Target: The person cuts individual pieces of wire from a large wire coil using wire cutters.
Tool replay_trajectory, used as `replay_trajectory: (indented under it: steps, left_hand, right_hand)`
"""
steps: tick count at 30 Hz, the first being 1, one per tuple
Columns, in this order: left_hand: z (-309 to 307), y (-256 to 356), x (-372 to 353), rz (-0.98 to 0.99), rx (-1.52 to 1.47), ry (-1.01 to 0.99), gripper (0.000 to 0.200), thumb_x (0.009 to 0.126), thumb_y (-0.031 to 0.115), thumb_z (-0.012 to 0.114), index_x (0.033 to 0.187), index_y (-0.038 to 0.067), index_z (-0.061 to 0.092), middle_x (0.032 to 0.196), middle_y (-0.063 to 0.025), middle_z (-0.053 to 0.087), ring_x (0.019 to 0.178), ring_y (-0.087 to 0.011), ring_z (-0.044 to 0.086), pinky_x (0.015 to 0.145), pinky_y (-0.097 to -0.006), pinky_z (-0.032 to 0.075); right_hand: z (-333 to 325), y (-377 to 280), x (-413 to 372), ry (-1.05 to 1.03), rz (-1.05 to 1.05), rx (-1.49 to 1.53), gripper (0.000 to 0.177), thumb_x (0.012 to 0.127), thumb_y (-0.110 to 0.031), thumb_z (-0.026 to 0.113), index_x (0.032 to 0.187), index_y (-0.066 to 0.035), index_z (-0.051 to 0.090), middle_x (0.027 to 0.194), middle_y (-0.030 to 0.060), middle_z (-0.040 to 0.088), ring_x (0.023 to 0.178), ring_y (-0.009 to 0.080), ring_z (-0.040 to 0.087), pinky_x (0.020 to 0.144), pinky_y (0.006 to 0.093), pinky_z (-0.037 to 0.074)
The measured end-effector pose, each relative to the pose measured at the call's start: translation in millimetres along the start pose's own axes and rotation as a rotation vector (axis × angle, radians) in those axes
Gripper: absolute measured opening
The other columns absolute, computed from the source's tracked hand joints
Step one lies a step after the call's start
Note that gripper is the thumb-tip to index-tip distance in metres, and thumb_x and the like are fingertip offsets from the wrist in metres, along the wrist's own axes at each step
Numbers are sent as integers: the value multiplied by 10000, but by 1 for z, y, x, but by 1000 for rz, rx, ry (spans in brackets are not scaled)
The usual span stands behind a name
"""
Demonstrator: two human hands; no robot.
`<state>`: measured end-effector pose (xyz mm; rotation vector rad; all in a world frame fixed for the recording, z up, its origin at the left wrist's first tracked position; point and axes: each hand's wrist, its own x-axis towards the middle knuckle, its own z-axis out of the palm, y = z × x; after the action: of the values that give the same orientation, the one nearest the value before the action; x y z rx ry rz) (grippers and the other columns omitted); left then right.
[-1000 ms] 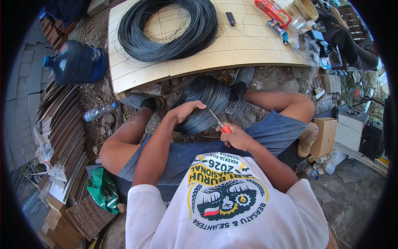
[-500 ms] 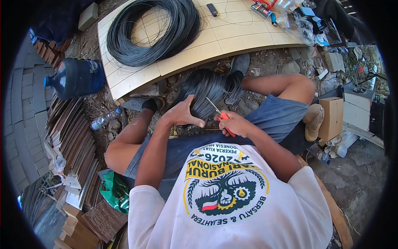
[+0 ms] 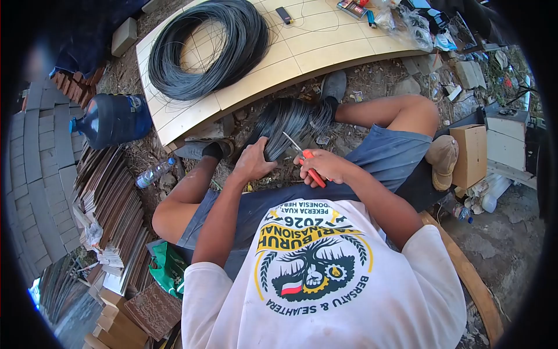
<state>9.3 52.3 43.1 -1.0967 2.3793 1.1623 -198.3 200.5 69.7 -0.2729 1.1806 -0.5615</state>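
A loose bundle of thin dark wire (image 3: 285, 119) lies between my lower legs, fanned out toward the low table. My left hand (image 3: 254, 161) is closed around the near left edge of this bundle, the thumb bent in toward the fingers. In my right hand (image 3: 325, 165) I grip red-handled scissors (image 3: 291, 141). Their slim metal blades point up and to the left, close over the wire and apart from my left hand.
A large coil of dark wire (image 3: 244, 58) rests on the yellowish tabletop (image 3: 314, 49), with a small black device (image 3: 283, 15) beside it. Leftward stand a blue water jug (image 3: 116, 122), a clear bottle (image 3: 154, 173) and stacked tiles (image 3: 110, 198). A cap (image 3: 442, 163) leans against a cardboard box (image 3: 468, 156).
My left hand has gone from spread thumb and fingers to closed on the wire bundle. My right hand and the scissors have shifted slightly left. The whole view has tilted a little.
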Motion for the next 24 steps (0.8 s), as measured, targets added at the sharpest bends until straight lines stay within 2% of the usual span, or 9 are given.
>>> replay_trajectory:
  steps: [5, 7, 8, 12, 14, 15, 17, 20, 24]
  left_hand:
    - [11, -32, 11, 109, -162, -70, 847, 637, 323, 800, 1314, -88, 499, 1152, -335, 646, 1166, -412, 611, 997, -440, 478]
    - [10, -28, 12, 98, -216, -139, 952, 620, 296, 809, 1374, -150, 438, 1091, -278, 686, 1070, -327, 677, 944, -382, 508]
    - [9, -27, 11, -2, -404, -260, 1001, 624, 255, 815, 1419, -173, 383, 993, -196, 713, 900, -264, 706, 862, -333, 530]
    - [-6, -8, 10, 20, -563, -337, 1052, 625, 239, 831, 1443, -198, 333, 910, -143, 710, 760, -236, 689, 789, -297, 533]
    - [-13, -3, 10, -101, -504, -389, 1091, 612, 287, 878, 1437, -193, 350, 1063, -199, 703, 934, -263, 692, 895, -321, 514]
    - [-10, -7, 13, -97, -510, -384, 1091, 612, 287, 878, 1437, -193, 350, 1063, -199, 703, 934, -263, 692, 895, -321, 514]
    - [1, -17, 17, 137, -539, -207, 1004, 607, 293, 912, 1385, -140, 448, 1060, -172, 692, 956, -243, 668, 901, -322, 508]
    - [11, -25, 18, 134, -259, -16, 1009, 597, 379, 914, 1354, -131, 483, 1149, -225, 678, 1067, -279, 650, 987, -339, 471]
    - [-12, -12, 16, 63, -336, -143, 1195, 587, 469, 903, 1417, -201, 364, 1370, -345, 542, 1298, -382, 547, 1115, -371, 394]
  right_hand:
    - [3, 0, 0, -9, 18, -72, 386, 947, -253, 556, 1267, -41, 515, 896, 47, 650, 746, 147, 650, 623, 312, 557]
    - [6, -1, -3, 10, 18, -82, 394, 937, -255, 565, 1265, -42, 513, 903, 52, 654, 742, 149, 651, 623, 314, 556]
    - [5, 1, -2, 15, 13, -82, 410, 933, -247, 567, 1278, -35, 508, 901, 55, 654, 734, 153, 651, 621, 316, 555]
    - [5, 0, -8, 40, 19, -52, 414, 935, -238, 559, 1285, -23, 507, 896, 57, 651, 728, 154, 648, 620, 317, 554]
    - [2, -4, -10, 18, 40, -5, 411, 924, -207, 568, 1283, -14, 513, 895, 61, 651, 722, 152, 649, 615, 307, 554]
    - [2, -8, -11, 21, 41, -14, 411, 924, -207, 568, 1283, -14, 513, 895, 61, 651, 722, 152, 649, 615, 307, 554]
    - [1, -16, -12, 33, 52, -66, 404, 907, -173, 586, 1270, -9, 523, 882, 57, 644, 703, 143, 638, 599, 294, 545]
    - [-7, -12, -1, 47, 16, -104, 416, 890, -158, 608, 1267, -4, 523, 869, 45, 631, 678, 132, 622, 569, 282, 526]
    - [-1, -9, 2, 64, -21, -174, 418, 900, -155, 603, 1278, 5, 523, 871, 33, 619, 701, 117, 607, 594, 266, 505]
